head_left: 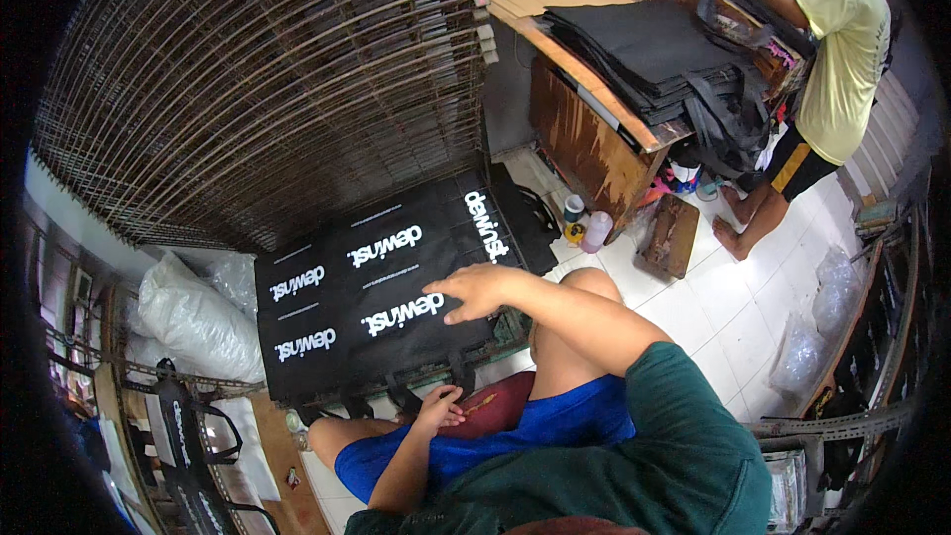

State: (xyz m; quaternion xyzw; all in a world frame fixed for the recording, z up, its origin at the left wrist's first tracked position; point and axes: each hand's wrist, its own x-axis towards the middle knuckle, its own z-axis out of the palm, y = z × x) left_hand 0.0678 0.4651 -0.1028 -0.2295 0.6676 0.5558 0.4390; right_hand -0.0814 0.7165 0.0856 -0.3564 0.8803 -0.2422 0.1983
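Black fabric bags [337, 287] with white printed lettering lie flat in front of me, overlapping on a low rack tray. My right hand [477, 289] reaches over them from the right, with fingers stretched out and thumb apart. It is at the printed part of a bag near the right side; whether it touches the fabric I cannot tell. Dark bag handles [461, 373] hang over the tray's near edge. Close to these handles, my left hand [439, 410] rests by a maroon cloth [500, 404] on my lap, its fingers loosely bent and apart, holding nothing visible.
Raised wire rack trays [297, 89] tilt up behind the bags. Stuffed clear plastic sacks [193, 312] stand left. A wooden table [584, 124] at right bears stacked black bags [644, 50]; a co-worker [842, 59] stands beside it. A pink bottle [596, 233] and a wooden stool [670, 236] are on the floor.
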